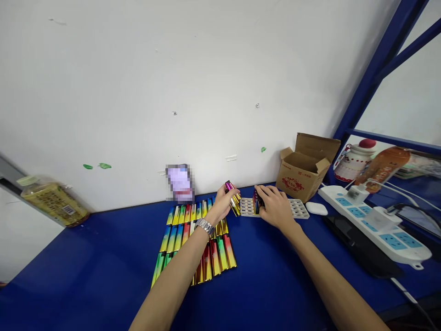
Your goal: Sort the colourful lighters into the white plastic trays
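Observation:
My left hand (223, 203) is closed around a few shiny purple-and-gold lighters (235, 200), held tilted just left of a pale tray with round holes (247, 208). Over the middle of that tray, my right hand (274, 204) curls its fingers on a small row of dark-topped lighters (256, 202) standing upright there. The hand hides part of the row. Beneath my left forearm, rows of metallic lighters (172, 239) in blue, green, red and gold lie side by side on the blue table (103, 266).
An open cardboard box (296, 179) stands behind the tray, with a white case (316, 208) beside it. A power strip (375, 225) and a black flat object (361, 248) lie right. A phone (180, 183) leans on the wall; a yellow bottle (55, 200) is far left.

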`<state>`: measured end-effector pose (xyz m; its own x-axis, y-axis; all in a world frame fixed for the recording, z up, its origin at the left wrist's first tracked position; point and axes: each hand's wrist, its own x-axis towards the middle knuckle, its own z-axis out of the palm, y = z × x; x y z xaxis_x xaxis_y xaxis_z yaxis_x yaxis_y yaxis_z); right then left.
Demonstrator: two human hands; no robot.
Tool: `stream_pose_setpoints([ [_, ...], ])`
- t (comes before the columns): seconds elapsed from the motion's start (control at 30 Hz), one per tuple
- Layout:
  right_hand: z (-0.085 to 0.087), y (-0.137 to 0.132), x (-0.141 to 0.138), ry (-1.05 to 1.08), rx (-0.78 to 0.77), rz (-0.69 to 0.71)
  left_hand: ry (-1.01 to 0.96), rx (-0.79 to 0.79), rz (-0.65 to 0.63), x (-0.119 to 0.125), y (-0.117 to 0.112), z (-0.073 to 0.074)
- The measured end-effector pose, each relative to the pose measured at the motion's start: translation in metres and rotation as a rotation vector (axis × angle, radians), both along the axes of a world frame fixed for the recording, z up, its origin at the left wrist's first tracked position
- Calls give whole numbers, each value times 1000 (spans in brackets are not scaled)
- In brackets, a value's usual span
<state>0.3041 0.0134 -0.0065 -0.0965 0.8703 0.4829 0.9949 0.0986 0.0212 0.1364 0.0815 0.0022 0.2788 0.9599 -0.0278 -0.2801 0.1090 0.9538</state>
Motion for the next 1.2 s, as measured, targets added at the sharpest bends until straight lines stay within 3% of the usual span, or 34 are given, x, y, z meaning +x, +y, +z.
stream_pose_setpoints([
  [0.27, 0, 1, 6, 3, 107, -134, -11, -98, -13, -32, -10, 1],
  [0.4, 14, -7, -11, 115, 195, -24, 7, -124, -28, -48, -22, 6],
  [0.47, 19, -8, -28, 291, 127, 136, 11, -130, -41, -53, -29, 9],
  [0.6, 13, 1, -64, 681, -187, 403, 44, -100, -12, -57, -38, 11],
  [0.83, -8, 20, -88, 926, -386, 453, 215, -72, 113, -70, -40, 5],
  [1.03, -17, 28, -86, 1069, -347, 338, 146, -84, 6, -75, -39, 9],
  [1.2, -12, 29, -81, 783, -353, 74, 96, -64, 38, -86, -34, 18],
])
